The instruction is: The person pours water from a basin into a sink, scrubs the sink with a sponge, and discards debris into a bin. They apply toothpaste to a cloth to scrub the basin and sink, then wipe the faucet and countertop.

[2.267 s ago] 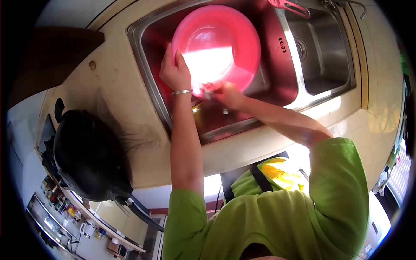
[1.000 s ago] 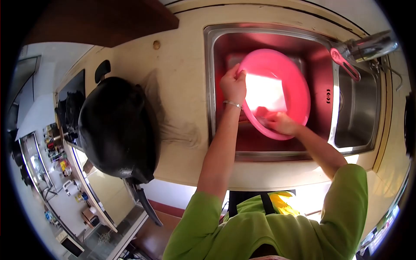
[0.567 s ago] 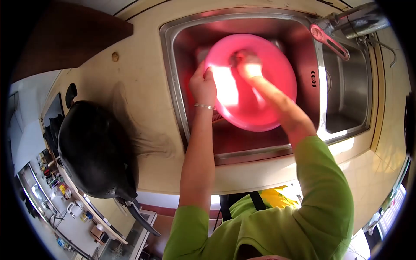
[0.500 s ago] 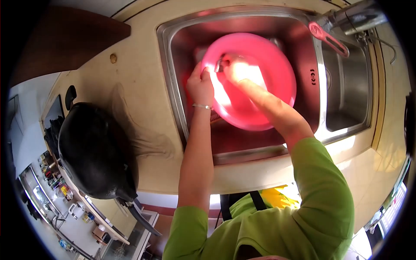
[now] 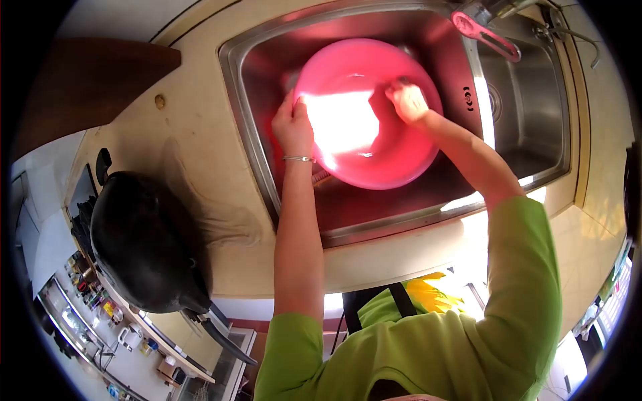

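Note:
A round pink basin [image 5: 371,175] sits in the large stainless steel sink bowl [image 5: 361,217]. My left hand [image 5: 293,127] grips its left rim, thumb on the inner side and fingers on the outside. Inside the basin, my right hand [image 5: 408,101] is closed against the right part of the inner wall. Something small and dark shows at its fingertips, too blurred to name. Strong sunlight whitens the left half of the basin's inside, hiding detail there.
A pink strap-like piece [image 5: 485,35] hangs by the faucet [image 5: 498,9]. The smaller sink bowl [image 5: 528,120] is on the right. A black wok [image 5: 144,240] stands on the counter at left, near a wrinkled translucent sheet [image 5: 214,207]. A dark brown board [image 5: 100,83] juts in upper left.
My right hand has moved from the basin's left side across to its right side. My left hand stays on the rim. The whole view has shifted slightly.

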`<state>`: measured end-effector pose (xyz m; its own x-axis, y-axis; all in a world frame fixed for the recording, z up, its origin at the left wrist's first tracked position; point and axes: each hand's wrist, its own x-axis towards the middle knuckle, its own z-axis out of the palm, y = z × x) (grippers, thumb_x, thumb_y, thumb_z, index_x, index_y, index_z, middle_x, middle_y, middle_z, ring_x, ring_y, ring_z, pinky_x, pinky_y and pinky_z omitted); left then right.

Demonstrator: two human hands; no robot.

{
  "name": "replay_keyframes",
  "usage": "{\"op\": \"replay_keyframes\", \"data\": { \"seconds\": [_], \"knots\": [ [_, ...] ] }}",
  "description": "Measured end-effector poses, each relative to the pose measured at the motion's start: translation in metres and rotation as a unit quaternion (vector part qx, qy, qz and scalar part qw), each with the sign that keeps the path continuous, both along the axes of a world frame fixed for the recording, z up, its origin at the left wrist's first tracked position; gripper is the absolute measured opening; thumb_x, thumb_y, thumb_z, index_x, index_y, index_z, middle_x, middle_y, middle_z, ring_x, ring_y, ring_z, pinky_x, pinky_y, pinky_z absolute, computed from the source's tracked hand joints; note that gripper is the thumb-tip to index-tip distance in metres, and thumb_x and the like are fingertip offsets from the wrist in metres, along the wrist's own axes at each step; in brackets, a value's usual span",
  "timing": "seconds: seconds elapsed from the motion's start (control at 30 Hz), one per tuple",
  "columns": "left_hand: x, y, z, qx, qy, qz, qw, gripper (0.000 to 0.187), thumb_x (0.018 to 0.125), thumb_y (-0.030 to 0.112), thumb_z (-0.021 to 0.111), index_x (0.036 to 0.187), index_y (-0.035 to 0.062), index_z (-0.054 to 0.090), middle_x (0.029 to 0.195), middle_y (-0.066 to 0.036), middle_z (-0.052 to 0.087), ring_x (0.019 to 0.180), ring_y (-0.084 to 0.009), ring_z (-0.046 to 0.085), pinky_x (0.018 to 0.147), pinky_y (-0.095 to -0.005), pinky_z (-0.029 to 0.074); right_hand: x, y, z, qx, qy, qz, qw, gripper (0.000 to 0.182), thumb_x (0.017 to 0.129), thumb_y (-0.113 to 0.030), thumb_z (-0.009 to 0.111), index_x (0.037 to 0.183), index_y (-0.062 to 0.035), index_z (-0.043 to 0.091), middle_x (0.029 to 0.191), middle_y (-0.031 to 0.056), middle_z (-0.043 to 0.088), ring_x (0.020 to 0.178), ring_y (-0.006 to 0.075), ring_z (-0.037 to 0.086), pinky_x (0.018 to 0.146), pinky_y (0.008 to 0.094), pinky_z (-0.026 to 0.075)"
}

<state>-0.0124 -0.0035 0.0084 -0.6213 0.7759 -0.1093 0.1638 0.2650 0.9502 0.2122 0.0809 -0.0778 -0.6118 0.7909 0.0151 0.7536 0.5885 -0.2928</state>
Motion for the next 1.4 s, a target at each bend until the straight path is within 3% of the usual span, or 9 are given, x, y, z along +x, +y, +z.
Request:
{"op": "replay_keyframes", "data": {
  "seconds": [0.17, 0.37, 0.53, 0.8, 0.9, 0.97, 1.0, 1.2, 1.4],
  "knots": [
    [0.006, -0.002, 0.002, 0.002, -0.005, 0.011, 1.000, 0.026, 0.078, 0.011, 0.050, 0.101, -0.0013, 0.054, 0.089, -0.012, 0.060, 0.080, -0.0141, 0.055, 0.071, -0.0254, 0.042, -0.100, -0.005, 0.023, -0.026, 0.170, -0.118, 0.978, 0.010, 0.072, -0.015, 0.052, 0.080, -0.0105, 0.055, 0.082, 0.0110, 0.055, 0.072, 0.0310, 0.053, 0.062, 0.0374, 0.045],
    [0.004, -0.001, -0.010, -0.006, -0.010, 0.036, 0.999, 0.025, 0.078, 0.011, 0.049, 0.098, -0.0024, 0.055, 0.086, -0.013, 0.061, 0.077, -0.0161, 0.057, 0.069, -0.0266, 0.044, -0.129, -0.082, 0.055, -0.422, 0.350, -0.156, 0.822, 0.022, 0.079, -0.021, 0.045, 0.094, -0.0051, 0.050, 0.091, 0.0173, 0.055, 0.087, 0.0324, 0.051, 0.077, 0.0369, 0.039],
    [-0.003, -0.006, -0.030, -0.002, 0.038, 0.050, 0.998, 0.023, 0.076, 0.008, 0.051, 0.095, -0.0038, 0.056, 0.087, -0.014, 0.060, 0.077, -0.0166, 0.057, 0.071, -0.0253, 0.044, -0.037, -0.121, 0.122, -0.329, 0.213, 0.082, 0.917, 0.033, 0.071, -0.015, 0.059, 0.101, -0.0076, 0.050, 0.097, 0.0117, 0.053, 0.091, 0.0279, 0.050, 0.079, 0.0353, 0.039],
    [-0.010, -0.003, -0.052, -0.007, -0.111, 0.081, 0.991, 0.023, 0.075, 0.009, 0.055, 0.094, -0.0038, 0.057, 0.088, -0.011, 0.060, 0.077, -0.0129, 0.055, 0.070, -0.0231, 0.044, 0.029, -0.091, 0.162, -0.252, 0.141, 0.157, 0.945, 0.025, 0.065, -0.012, 0.063, 0.089, -0.0096, 0.058, 0.085, 0.0065, 0.057, 0.086, 0.0223, 0.052, 0.080, 0.0326, 0.040],
    [-0.008, -0.004, -0.048, -0.007, -0.095, 0.082, 0.992, 0.023, 0.076, 0.011, 0.055, 0.095, -0.0029, 0.057, 0.088, -0.009, 0.060, 0.076, -0.0119, 0.055, 0.069, -0.0233, 0.044, 0.036, -0.081, 0.158, -0.331, 0.227, 0.098, 0.911, 0.020, 0.071, -0.013, 0.060, 0.090, -0.0078, 0.056, 0.083, 0.0061, 0.058, 0.079, 0.0182, 0.055, 0.072, 0.0288, 0.045],
    [-0.007, -0.007, -0.041, 0.032, -0.046, 0.032, 0.998, 0.024, 0.078, 0.013, 0.053, 0.096, -0.0016, 0.057, 0.087, -0.007, 0.060, 0.075, -0.0113, 0.055, 0.069, -0.0236, 0.044, 0.044, -0.067, 0.161, -0.643, 0.432, -0.145, 0.616, 0.017, 0.078, -0.015, 0.054, 0.093, -0.0062, 0.054, 0.080, 0.0050, 0.059, 0.070, 0.0148, 0.057, 0.063, 0.0265, 0.047],
    [-0.005, -0.005, -0.038, 0.019, -0.023, 0.027, 0.999, 0.024, 0.078, 0.016, 0.052, 0.096, -0.0008, 0.056, 0.086, -0.007, 0.061, 0.075, -0.0115, 0.055, 0.068, -0.0244, 0.044, 0.051, -0.060, 0.151, -0.660, 0.468, -0.159, 0.566, 0.019, 0.082, -0.014, 0.047, 0.098, -0.0035, 0.051, 0.090, 0.0063, 0.057, 0.081, 0.0155, 0.056, 0.076, 0.0296, 0.044],
    [-0.005, -0.002, -0.026, -0.046, 0.161, -0.032, 0.985, 0.026, 0.077, 0.022, 0.051, 0.097, 0.0065, 0.056, 0.083, -0.014, 0.059, 0.076, -0.0242, 0.057, 0.068, -0.0324, 0.044, 0.053, -0.042, 0.173, -0.643, 0.580, -0.137, 0.480, 0.021, 0.082, -0.015, 0.047, 0.100, -0.0040, 0.049, 0.094, 0.0066, 0.056, 0.087, 0.0159, 0.054, 0.079, 0.0301, 0.042],
    [0.000, 0.014, 0.006, -0.122, 0.300, -0.064, 0.944, 0.036, 0.078, 0.031, 0.048, 0.103, 0.0053, 0.053, 0.095, -0.018, 0.053, 0.089, -0.0330, 0.050, 0.078, -0.0378, 0.040, 0.075, -0.040, 0.192, -0.526, 0.621, -0.211, 0.541, 0.039, 0.078, -0.007, 0.053, 0.115, -0.0053, 0.042, 0.101, 0.0044, 0.053, 0.092, 0.0129, 0.051, 0.081, 0.0266, 0.040]
  ]
}}
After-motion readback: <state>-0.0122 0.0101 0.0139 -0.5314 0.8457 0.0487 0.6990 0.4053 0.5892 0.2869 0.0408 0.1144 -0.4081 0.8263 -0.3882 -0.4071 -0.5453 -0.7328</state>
